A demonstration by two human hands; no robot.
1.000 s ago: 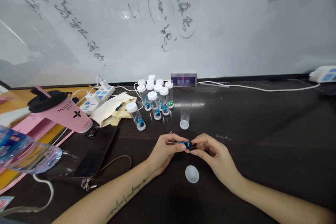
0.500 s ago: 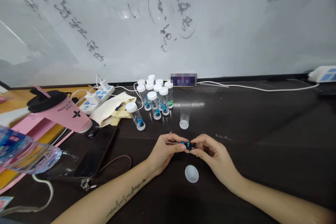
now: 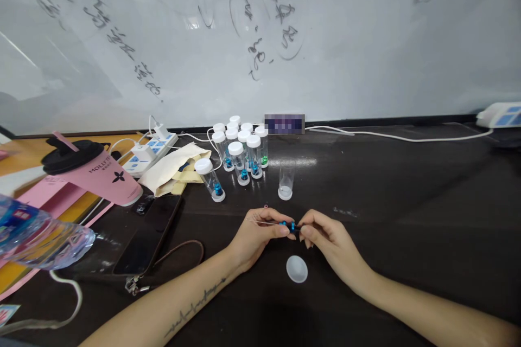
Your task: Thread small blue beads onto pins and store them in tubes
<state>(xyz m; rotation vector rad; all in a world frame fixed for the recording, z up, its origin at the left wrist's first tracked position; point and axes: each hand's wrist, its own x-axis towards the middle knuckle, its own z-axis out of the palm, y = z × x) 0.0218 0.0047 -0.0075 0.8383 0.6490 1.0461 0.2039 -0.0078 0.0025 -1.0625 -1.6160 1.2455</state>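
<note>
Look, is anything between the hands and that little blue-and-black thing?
Nothing visible: the left hand holds the little thing right in its fingers, and the right hand pinches its dark end.

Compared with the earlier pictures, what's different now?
The right hand has shifted its grip: its thumb sits higher, covering more of the black end of the blue-and-black part. Unchanged: the left hand's hold, the uncapped tube, the round white piece.
</note>
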